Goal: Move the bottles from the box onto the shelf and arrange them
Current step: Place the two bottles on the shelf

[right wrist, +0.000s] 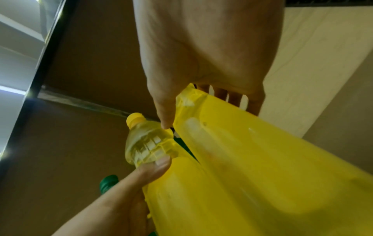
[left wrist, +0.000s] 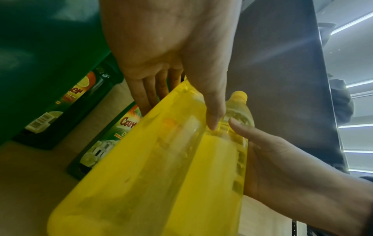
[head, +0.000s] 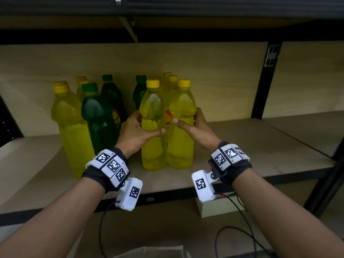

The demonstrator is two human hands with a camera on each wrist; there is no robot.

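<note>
Two yellow-capped bottles of yellow liquid stand upright side by side near the front of the wooden shelf point(head: 242, 155). My left hand point(head: 149, 123) grips the left bottle point(head: 153, 155), thumb across its front and fingers round its left side. My right hand point(head: 187, 116) grips the right bottle point(head: 180, 151) the same way from the right. In the left wrist view my left hand point(left wrist: 180, 114) clasps its bottle point(left wrist: 141, 175). In the right wrist view my right hand point(right wrist: 203, 113) clasps its bottle point(right wrist: 262, 175). The thumbs nearly meet between the two bottles.
To the left and behind stand a tall yellow bottle point(head: 68, 127), green bottles point(head: 97, 118) and several more yellow ones point(head: 171, 81). The shelf's right part is bare up to a black post point(head: 264, 81). Another shelf point(head: 167, 25) hangs low overhead.
</note>
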